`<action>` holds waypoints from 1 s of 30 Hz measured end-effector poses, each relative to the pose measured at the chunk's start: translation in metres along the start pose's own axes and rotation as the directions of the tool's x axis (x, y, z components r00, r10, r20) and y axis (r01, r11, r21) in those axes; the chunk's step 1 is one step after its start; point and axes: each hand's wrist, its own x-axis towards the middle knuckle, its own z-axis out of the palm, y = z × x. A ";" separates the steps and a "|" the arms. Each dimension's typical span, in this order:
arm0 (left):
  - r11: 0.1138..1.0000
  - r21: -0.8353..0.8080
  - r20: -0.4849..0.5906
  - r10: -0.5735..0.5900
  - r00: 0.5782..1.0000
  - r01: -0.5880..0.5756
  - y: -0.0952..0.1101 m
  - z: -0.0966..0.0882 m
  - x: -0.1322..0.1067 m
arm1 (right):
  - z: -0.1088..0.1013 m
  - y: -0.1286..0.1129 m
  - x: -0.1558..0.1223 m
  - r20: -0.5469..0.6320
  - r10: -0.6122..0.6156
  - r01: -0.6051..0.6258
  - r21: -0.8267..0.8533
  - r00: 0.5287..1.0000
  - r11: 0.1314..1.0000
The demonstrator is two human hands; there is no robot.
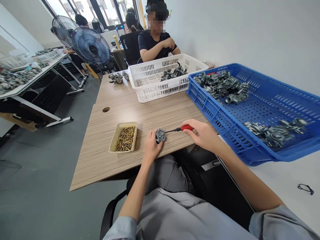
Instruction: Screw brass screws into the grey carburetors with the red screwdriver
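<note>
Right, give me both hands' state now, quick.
Left hand: closed around a metal carburetor on the table.
Right hand: closed on a red-handled screwdriver, its tip at the carburetor.

Metal parts (222,85) sit heaped in a blue crate (225,121) at 3 o'clock and a white crate (140,94) at 12 in this office-like workshop, with a loaded workbench (45,71) at 9 and an office chair (131,46) at 11.

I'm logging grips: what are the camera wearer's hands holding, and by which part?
The right hand holds a screwdriver by its red handle; the left hand holds a metal part by its left side.
</note>
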 end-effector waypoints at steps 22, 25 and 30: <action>1.000 -0.019 0.002 -0.019 1.000 0.019 -0.002 0.000 0.000 | 0.004 0.002 0.000 -0.092 0.152 -0.161 -0.100 0.984 0.982; 1.000 -0.017 0.008 -0.014 1.000 0.014 -0.002 0.000 0.000 | 0.004 0.001 0.000 -0.094 0.154 -0.162 -0.090 0.984 0.983; 1.000 -0.016 0.013 -0.017 1.000 0.018 -0.003 0.001 0.000 | 0.004 0.002 0.001 -0.101 0.149 -0.157 -0.080 0.984 0.984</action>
